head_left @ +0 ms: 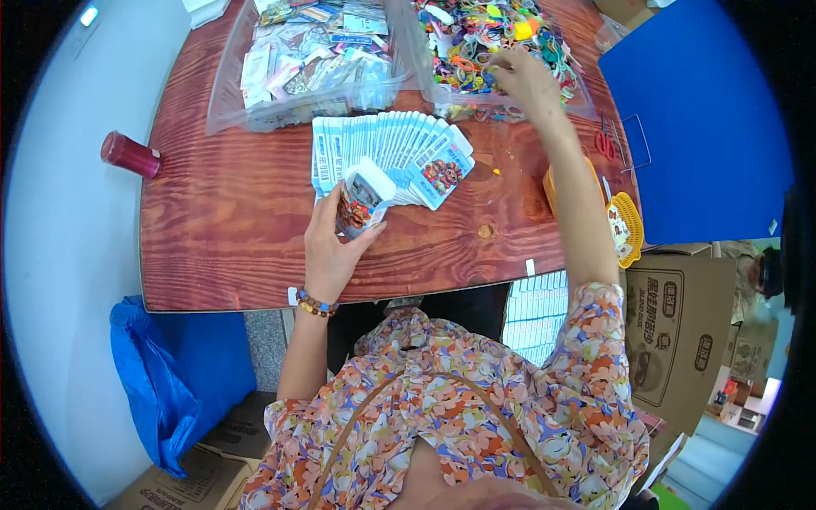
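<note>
The step in hand looks like a pick from the right-hand tub (455, 108), with one box kept ready in the other hand. The left grip (330, 251) is closed around a small printed box (362, 202), thumb on one side and fingers on the other, in front of a fan of flat blue-and-white cartons (365, 140) on the worktop (229, 225). The box tilts, its white end pointing away from the person.

The right grip (529, 83) reaches over the tub's tangle of colourful trinkets (467, 64), fingers bent downward and only partly closed — whether they have hold of a piece, I cannot tell. A second tub (223, 98), full of flat packets (319, 55), sits to the left.

The next move, I judge, calls for a light fingertip pinch that frees one trinket without dragging its neighbours — and a steady, uncrushing hold on the box.
</note>
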Demonstrator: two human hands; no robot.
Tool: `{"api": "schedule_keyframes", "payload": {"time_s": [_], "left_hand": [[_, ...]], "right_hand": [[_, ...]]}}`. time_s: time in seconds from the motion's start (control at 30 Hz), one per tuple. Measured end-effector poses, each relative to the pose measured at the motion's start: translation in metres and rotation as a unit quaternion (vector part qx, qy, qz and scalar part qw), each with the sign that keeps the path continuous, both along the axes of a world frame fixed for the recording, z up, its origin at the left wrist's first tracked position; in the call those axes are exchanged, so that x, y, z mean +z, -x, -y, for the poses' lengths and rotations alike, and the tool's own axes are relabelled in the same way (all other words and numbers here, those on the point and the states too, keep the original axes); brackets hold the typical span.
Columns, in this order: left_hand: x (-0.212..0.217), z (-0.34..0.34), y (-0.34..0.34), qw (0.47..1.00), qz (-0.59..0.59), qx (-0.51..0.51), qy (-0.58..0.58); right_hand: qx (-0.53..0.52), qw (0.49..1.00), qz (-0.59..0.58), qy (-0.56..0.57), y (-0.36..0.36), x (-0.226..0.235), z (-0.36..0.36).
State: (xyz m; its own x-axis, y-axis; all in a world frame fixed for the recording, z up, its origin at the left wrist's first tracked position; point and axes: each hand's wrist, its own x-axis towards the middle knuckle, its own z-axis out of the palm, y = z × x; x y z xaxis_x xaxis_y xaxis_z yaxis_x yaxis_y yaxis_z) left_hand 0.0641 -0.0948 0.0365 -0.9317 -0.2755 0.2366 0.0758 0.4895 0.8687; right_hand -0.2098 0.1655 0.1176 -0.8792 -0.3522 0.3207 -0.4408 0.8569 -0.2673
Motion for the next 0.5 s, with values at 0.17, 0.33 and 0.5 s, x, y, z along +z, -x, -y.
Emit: {"api": "schedule_keyframes", "payload": {"time_s": [0.17, 0.33, 0.5], "left_hand": [[0.008, -0.023, 0.019, 0.997, -0.019, -0.048, 0.059], [0.012, -0.038, 0.035, 0.991, -0.037, -0.097, 0.078], [0.012, -0.049, 0.042, 0.989, -0.034, -0.113, 0.089]], "right_hand": [[0.023, 0.988, 0.004, -0.153, 0.017, -0.006, -0.024], [0.035, 0.995, 0.096, 0.017, 0.026, 0.001, -0.04], [0.127, 0.983, 0.09, -0.096, 0.033, -0.004, -0.046]]}}
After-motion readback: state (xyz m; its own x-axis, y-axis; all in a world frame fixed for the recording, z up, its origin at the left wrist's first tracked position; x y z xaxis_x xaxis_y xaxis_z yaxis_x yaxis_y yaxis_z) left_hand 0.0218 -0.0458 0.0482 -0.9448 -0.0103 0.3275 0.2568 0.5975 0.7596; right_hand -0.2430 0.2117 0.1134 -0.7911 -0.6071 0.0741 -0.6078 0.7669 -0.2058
